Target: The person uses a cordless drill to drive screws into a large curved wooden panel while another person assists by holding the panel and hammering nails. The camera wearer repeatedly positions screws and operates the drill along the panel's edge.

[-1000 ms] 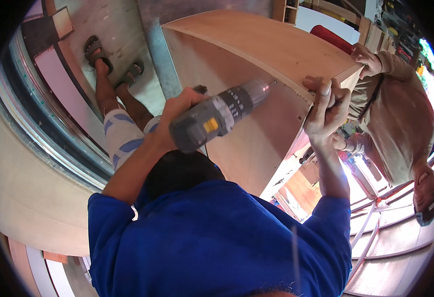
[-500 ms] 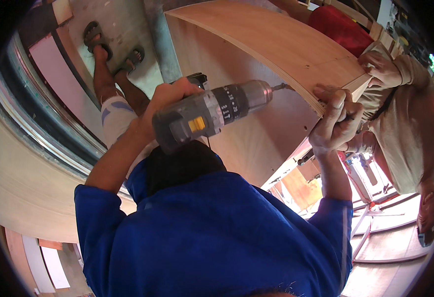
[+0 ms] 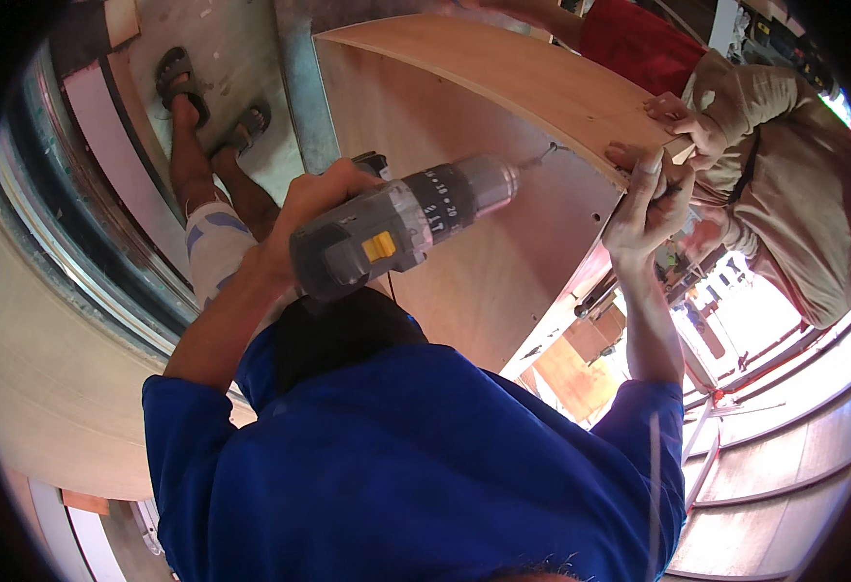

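Note:
A grey and black cordless drill (image 3: 387, 233) with a yellow switch is held by my left hand (image 3: 333, 189), the fingers wrapped round its grip. Its chuck points right, and the blurred bit (image 3: 539, 157) reaches close to the upper edge of the wooden panel's side face (image 3: 455, 184); I cannot tell whether it touches. My right hand (image 3: 647, 209) closes on the corner of the curved plywood top (image 3: 513, 73), thumb raised and fingers bent over the edge. Beside it, another person's hands (image 3: 692, 131) rest on the same corner.
The other person, in a red top (image 3: 639, 44) and tan trousers (image 3: 799, 204), is close on the right. A large pale curved panel (image 3: 57, 359) and metal-edged strips lie on the left. My sandalled feet (image 3: 181, 82) stand on the concrete floor (image 3: 236, 48).
The drill has shifted slightly left, and its bit has drawn away from the panel's edge. My right hand has turned a little at the corner. The other person's hands have shifted on the wood.

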Motion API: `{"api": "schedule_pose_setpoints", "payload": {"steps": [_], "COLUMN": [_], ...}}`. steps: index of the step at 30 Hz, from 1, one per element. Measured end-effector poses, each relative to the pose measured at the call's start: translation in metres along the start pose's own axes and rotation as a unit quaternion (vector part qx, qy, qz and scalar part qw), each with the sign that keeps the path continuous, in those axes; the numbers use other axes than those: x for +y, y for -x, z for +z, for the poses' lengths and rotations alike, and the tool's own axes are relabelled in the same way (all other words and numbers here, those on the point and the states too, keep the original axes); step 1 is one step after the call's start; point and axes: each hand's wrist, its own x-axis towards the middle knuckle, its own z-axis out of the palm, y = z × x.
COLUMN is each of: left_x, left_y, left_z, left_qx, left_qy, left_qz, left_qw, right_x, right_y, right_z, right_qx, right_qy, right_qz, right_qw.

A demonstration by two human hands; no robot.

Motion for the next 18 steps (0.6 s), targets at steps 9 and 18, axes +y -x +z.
{"api": "schedule_pose_setpoints", "payload": {"steps": [9,18], "left_x": [0.016,0.018], "left_y": [0.003,0.028], "left_z": [0.006,-0.011], "left_qx": [0.004,0.057], "left_qy": [-0.029,-0.119], "left_qz": [-0.021,-0.053], "left_qw": [0.999,0.99], "right_x": [0.007,0.013], "right_y": [0.004,0.008], "right_z": [0.003,0.006], "right_qx": [0.012,0.048], "right_qy": [-0.032,-0.099], "right_qz": [-0.013,-0.056], "right_qw": [0.999,0.992]}}
